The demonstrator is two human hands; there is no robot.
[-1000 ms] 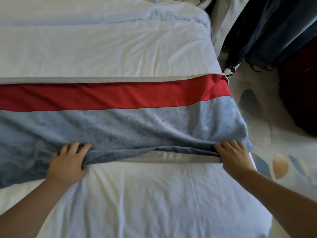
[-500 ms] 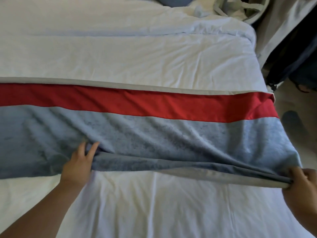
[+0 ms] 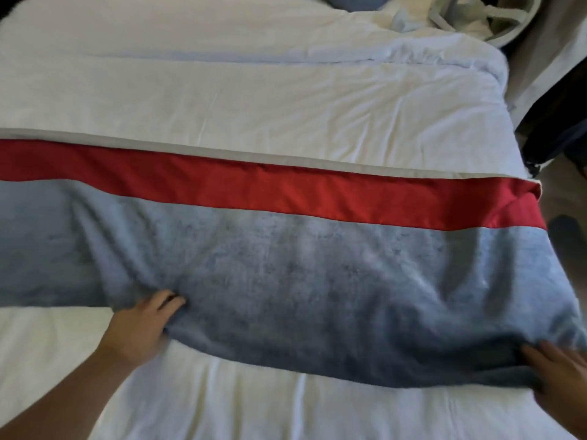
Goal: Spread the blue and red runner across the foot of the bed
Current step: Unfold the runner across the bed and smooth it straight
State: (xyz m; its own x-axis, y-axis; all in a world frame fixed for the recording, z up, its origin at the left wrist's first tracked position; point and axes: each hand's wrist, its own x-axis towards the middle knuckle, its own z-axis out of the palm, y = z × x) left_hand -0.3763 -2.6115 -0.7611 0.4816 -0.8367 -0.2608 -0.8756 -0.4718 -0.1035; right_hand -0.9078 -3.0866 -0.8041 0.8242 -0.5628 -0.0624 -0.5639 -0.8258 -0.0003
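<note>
Runner (image 3: 301, 281) is lying across the bed (image 3: 286, 106) with wrinkles awaiting smoothing, the left hand (image 3: 143, 325) gripping its bunched near hem and the blurred right hand (image 3: 562, 369) touching its corner, grip impossible to tell.

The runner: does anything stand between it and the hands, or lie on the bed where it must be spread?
Nothing visible does. The left hand pinches the runner at its near edge, and the right hand lies on its near right corner. The white bedding next to the runner shows only wrinkles, no objects.
</note>
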